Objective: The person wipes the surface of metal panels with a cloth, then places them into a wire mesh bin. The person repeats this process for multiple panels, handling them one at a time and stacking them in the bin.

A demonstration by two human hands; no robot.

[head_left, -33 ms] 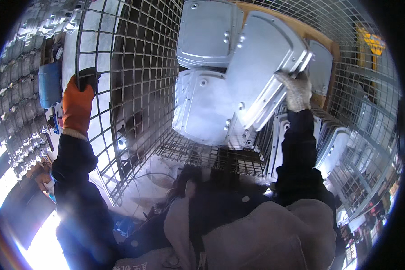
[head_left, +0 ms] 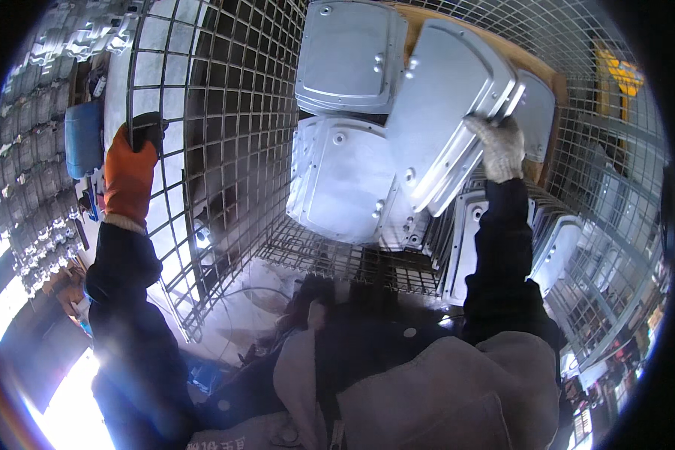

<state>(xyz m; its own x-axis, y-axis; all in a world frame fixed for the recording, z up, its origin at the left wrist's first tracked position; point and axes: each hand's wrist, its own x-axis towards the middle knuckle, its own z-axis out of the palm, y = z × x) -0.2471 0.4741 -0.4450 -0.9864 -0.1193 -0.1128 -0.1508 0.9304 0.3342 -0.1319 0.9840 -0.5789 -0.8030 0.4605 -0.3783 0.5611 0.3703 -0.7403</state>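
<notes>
The pale-gloved right hand (head_left: 502,148) grasps silver-grey flat metal plates (head_left: 446,105) by their right edge, now shifted slightly right within the grey wire-mesh cage (head_left: 204,112), so handling seems unfinished; the orange-gloved left hand (head_left: 132,171) clasps the cage's left wall.

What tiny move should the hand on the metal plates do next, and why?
Maybe the right hand should squeeze the plates more firmly before shifting them. It holds them at just one edge, and the left hand can't help from there: it's gripping the cage, well away from the plates.
</notes>
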